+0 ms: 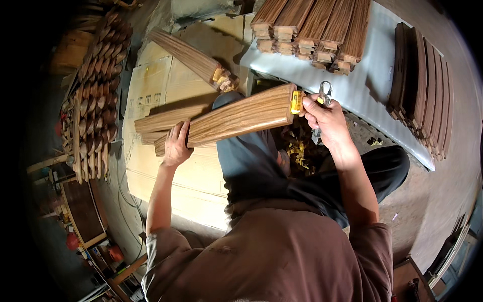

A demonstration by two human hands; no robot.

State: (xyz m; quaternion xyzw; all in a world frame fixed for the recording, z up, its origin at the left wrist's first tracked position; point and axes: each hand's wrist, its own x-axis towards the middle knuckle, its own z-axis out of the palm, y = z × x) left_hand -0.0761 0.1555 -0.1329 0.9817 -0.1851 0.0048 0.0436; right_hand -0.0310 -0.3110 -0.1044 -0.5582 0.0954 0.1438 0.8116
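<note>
My left hand grips the near end of a long brown wooden moulding that lies across my raised knee. The moulding's far end carries a strip of yellow tape. My right hand is closed around metal pliers whose jaws sit right at that taped end. A second moulding lies under the first one, on flattened cardboard.
Several finished mouldings are stacked on a grey sheet ahead, with darker curved pieces at the right. Another bundle rests on the cardboard. A pile of carved wooden parts stands at the left. Yellow scraps litter the floor.
</note>
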